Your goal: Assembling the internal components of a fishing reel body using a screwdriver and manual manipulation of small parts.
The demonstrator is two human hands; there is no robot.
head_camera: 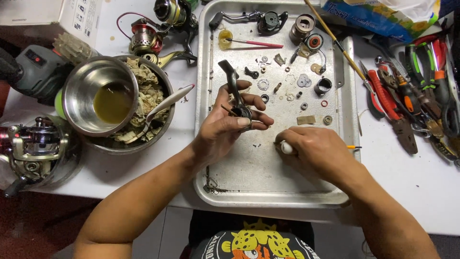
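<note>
We record a white worktable (421,187) with stained patches, filling most of the view; below its near edge, pale grey floor tiles (172,235) at centre; dark reddish-brown flooring (38,225) at lower left; even overhead light, soft shadows; no walls or windows visible.

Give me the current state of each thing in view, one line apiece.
left hand: gripping the black reel part.
black reel part: held upright above the tray.
right hand: closed on a white-handled tool.
white-handled tool: lying low on the tray.
metal tray: strewn with small parts.
steel bowl: holds yellowish liquid.
pliers: lying on the table.
</note>
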